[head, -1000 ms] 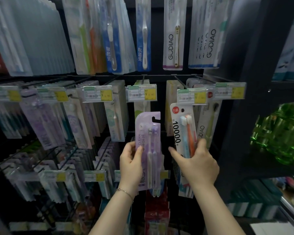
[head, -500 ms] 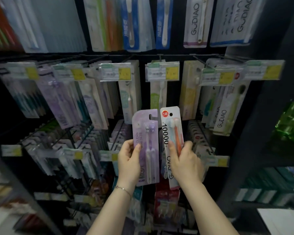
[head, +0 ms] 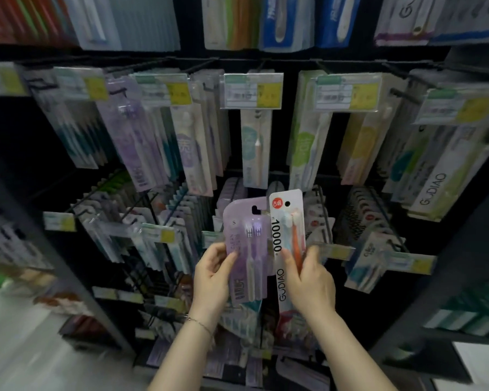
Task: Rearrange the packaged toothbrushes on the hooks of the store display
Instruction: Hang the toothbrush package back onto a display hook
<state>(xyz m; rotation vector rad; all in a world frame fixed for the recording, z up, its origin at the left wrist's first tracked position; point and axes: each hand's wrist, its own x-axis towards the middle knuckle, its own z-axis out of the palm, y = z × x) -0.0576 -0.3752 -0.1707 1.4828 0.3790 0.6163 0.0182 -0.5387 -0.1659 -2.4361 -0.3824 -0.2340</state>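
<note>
The left hand [head: 212, 280] is gripping a purple pack [head: 246, 249] and the right hand [head: 311, 280] a white pack [head: 287, 227], both apparently off the hooks [head: 325, 204] and awaiting rehanging.

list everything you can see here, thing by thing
purple toothbrush pack: one, lilac, two brushes inside, held up in front of the lower hooks
white toothbrush pack: one, white with a red dot and "10000", orange and pale blue brushes, right beside the purple one
hanging packs: many, white, lilac, green, yellow, teal, on three rows of hooks
price tags: many, clear with yellow and green labels, at hook ends
display rack: one, black, behind the packs
boxes: several, teal and white, blurred, lower right shelf
bracelet: one, thin, left wrist
left hand: pinches the purple pack's lower left edge
right hand: holds the white pack's lower half
</note>
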